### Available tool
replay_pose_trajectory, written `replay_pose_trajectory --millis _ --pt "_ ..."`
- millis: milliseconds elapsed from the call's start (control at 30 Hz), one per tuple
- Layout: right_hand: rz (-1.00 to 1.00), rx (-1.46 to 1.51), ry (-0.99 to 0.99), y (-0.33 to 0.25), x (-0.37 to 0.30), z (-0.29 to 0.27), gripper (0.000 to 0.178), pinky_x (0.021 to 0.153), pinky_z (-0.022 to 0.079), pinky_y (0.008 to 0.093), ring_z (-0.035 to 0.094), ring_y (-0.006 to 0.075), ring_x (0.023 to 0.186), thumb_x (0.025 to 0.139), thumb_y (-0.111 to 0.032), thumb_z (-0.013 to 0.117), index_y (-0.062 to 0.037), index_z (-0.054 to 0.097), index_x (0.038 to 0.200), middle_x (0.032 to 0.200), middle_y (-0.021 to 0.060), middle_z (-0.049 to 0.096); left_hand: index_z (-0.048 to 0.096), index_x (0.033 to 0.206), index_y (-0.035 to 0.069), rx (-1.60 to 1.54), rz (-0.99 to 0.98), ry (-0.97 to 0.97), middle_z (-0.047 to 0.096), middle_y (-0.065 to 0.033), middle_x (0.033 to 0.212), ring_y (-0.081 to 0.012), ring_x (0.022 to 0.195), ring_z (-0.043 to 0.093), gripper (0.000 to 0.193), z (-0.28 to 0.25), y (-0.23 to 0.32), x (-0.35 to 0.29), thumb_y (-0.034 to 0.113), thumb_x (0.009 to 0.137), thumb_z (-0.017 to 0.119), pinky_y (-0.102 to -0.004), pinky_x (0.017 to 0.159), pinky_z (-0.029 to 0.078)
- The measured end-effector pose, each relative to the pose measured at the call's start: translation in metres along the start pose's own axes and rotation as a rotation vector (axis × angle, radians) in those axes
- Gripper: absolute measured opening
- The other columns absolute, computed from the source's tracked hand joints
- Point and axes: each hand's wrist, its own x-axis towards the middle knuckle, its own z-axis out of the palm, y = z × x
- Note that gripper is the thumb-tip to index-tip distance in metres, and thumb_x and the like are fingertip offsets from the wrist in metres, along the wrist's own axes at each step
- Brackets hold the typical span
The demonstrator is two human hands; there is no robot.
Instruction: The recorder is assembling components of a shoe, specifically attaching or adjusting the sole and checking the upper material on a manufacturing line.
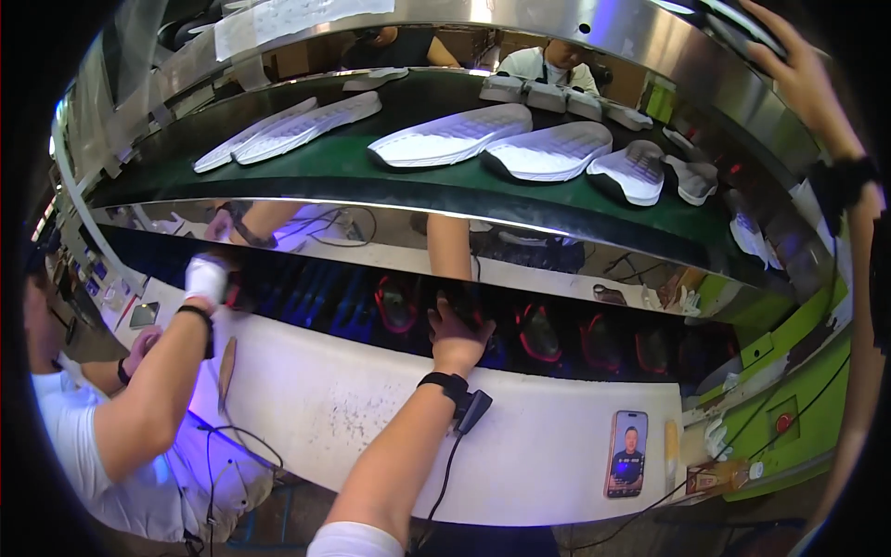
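My left hand (459, 332) reaches into a dark, violet-lit channel. Its fingers curl round a dark shoe (469, 302) that is mostly hidden by shadow and the hand. Similar dark shoes with glowing red rims lie in the row: one shoe (396, 304) to the left, another shoe (538, 334) to the right. Raised at the upper right, my right hand (789, 56) grips a dark, flat piece with a pale edge (738, 23). That piece is cut off by the rim of the picture, so its kind is unclear.
White shoe soles (548, 150) lie along a green belt (306, 181) above the channel. On the white bench (371, 399) are a phone (627, 455) and cables. At left a co-worker's white-gloved hand (206, 278) reaches into the channel. A green machine housing (789, 436) stands right.
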Motion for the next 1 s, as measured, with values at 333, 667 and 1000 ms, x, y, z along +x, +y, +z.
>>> replay_pose_trajectory --millis 333,667,1000 --pt "0.223 -0.003 0.117 0.056 0.025 0.094 0.057 0.112 0.037 0.0411 0.051 0.0368 0.132 0.098 -0.050 0.056 -0.0122 0.057 0.141 0.138 0.0228 0.055 0.042 0.141 0.005 -1.009 -0.163 -0.275 0.060 -0.0096 0.122 -0.0230 0.114 0.059 0.066 -0.061 0.014 -0.012 -0.001 0.081 0.067 -0.0338 0.096 0.049" --pt "-0.061 0.729 -0.061 -0.216 -0.019 0.085 0.039 0.092 0.051 0.0461 0.063 0.0369 0.105 0.081 -0.026 0.074 -0.0035 0.067 0.112 0.111 0.0193 0.067 0.073 0.107 0.000 -0.298 0.485 -0.373 0.070 -0.0154 0.099 -0.0286 0.098 0.067 0.028 -0.157 -0.050 -0.097 0.024 0.095 0.063 -0.0363 0.090 0.052" --pt "0.416 0.901 0.290 -0.283 -0.062 0.081 0.015 0.084 0.044 0.0458 0.058 0.0342 0.096 0.086 -0.017 0.067 -0.0040 0.061 0.091 0.100 0.0113 0.060 0.055 0.138 0.015 -0.212 0.719 0.059 0.041 -0.0171 0.151 -0.0424 0.133 0.042 0.067 -0.137 -0.058 -0.237 0.039 0.079 0.075 -0.0634 0.113 0.027"
